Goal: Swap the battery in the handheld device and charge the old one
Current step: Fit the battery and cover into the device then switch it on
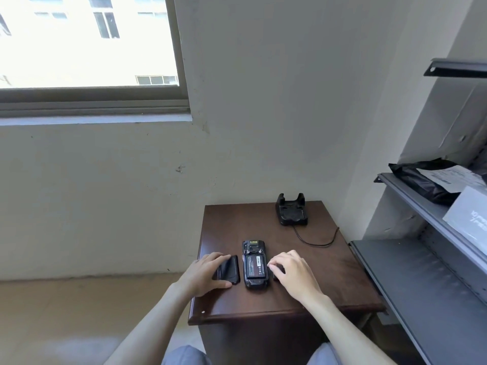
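The black handheld device (255, 264) lies face down in the middle of the brown table (303, 299), its back open and a labelled battery (255, 266) seated in the bay. To its left lies a black flat piece (232, 270), about the size of a back cover. My left hand (203, 275) grips it, fingers on the far edge and thumb on the near edge. My right hand (295, 272) curls over a small dark piece (279, 270) just right of the device, which is mostly hidden under my fingers. The black charging cradle (291, 210) stands empty at the table's back.
The cradle's cable (316, 242) loops across the table's back right. Grey metal shelving (421, 272) stands close on the right, holding a black bag (421, 180) and a grey box (469, 217). A wall and window are behind and to the left.
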